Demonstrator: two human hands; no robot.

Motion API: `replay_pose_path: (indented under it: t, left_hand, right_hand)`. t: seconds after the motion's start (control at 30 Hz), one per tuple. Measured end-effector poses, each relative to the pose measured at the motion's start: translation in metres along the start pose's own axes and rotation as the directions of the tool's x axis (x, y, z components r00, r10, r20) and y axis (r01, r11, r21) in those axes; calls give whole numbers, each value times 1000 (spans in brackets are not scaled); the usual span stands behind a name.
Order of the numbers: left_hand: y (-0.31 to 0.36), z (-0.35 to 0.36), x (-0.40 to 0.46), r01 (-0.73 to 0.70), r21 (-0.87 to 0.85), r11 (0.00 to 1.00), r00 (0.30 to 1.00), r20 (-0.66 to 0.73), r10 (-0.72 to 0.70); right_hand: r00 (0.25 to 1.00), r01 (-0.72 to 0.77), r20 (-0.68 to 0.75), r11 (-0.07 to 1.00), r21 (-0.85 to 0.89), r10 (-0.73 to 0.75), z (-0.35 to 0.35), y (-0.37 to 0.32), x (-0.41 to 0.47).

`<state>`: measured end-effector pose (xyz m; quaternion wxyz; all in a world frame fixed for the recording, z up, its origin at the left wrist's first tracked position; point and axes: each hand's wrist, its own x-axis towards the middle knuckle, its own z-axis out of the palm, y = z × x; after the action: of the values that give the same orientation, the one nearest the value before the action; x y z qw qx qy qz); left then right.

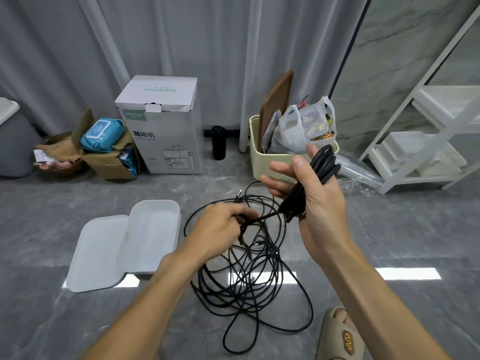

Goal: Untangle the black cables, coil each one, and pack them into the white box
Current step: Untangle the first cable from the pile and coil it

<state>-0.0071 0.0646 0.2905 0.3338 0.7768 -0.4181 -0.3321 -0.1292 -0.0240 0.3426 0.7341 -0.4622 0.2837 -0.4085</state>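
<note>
1. The right hand (315,193) is raised above the grey marble-pattern floor (389,229) and holds a coiled bundle of black cable (311,183); the thumb and the curled fingers close around the bundle.
2. The left hand (220,229) is lower, above the cable pile, and its fingers pinch one taut black cable strand (262,218) which runs up to the bundle in the right hand.
3. The tangled pile of thin black cables (249,276) lies on the floor below and between both hands, with loose loops that spread toward the person.
4. The open white plastic box (153,229) stands on the floor just left of the pile, and nothing shows inside it; its flat white lid (96,255) lies beside it on the left and touches it.
5. Near the grey curtain (181,35) stand a white cardboard coffee-machine carton (161,126), a black cylindrical bottle (218,142) and a cream plastic bin (270,162) with bags inside.
6. A beige slipper (340,339) on a foot shows at the lower right.
</note>
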Motion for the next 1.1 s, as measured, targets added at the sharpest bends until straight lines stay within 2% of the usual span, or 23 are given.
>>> replay_pose_path:
  t: [0.07,0.13,0.2,0.23,0.3,0.37,0.43,0.5,0.6,0.73,0.8,0.93,1.1]
  left_hand:
    - [5,-1,0,53,-263,963,995,-68,-73]
    - [12,-2,1,72,-473,878,984,-110,-140]
    - [17,-3,2,48,-614,788,970,-158,-182]
    - [18,-5,3,34,-659,751,965,-174,-196]
    - [19,-7,3,16,-698,716,961,-187,-203]
    - [19,-8,3,1,-694,720,963,-194,-189]
    - [21,-9,3,-16,-675,737,965,-205,-167]
    - [22,-10,3,-25,-645,764,965,-217,-151]
    - [22,-11,2,-39,-618,785,965,-228,-132]
    - [23,-15,5,-34,-620,784,957,-247,-154]
    - [21,-20,6,-23,-622,783,946,-267,-184]
    - [14,-32,5,43,-496,867,895,-366,-254]
    - [2,-38,11,117,-446,887,839,-433,-329]
  right_hand:
    - [1000,16,17,997,-76,-14,-2,2,-1]
    - [998,22,55,980,-200,-11,-5,7,-2]
    - [998,30,63,938,-344,-9,-7,18,-3]
    - [998,56,57,883,-466,-33,-10,25,-4]
    - [993,116,84,682,-722,-81,-14,36,-3]
    - [984,179,147,535,-825,-103,-16,40,-4]
    - [977,209,200,448,-869,-68,-16,43,-4]
    - [975,202,220,410,-889,-4,-19,45,-1]
    - [965,210,255,399,-892,61,-24,46,6]
    - [936,267,340,442,-856,94,-26,45,7]
    - [945,232,316,497,-836,90,-24,42,7]
    - [948,124,286,667,-735,139,-24,31,8]
    - [944,86,301,778,-623,136,-23,16,8]
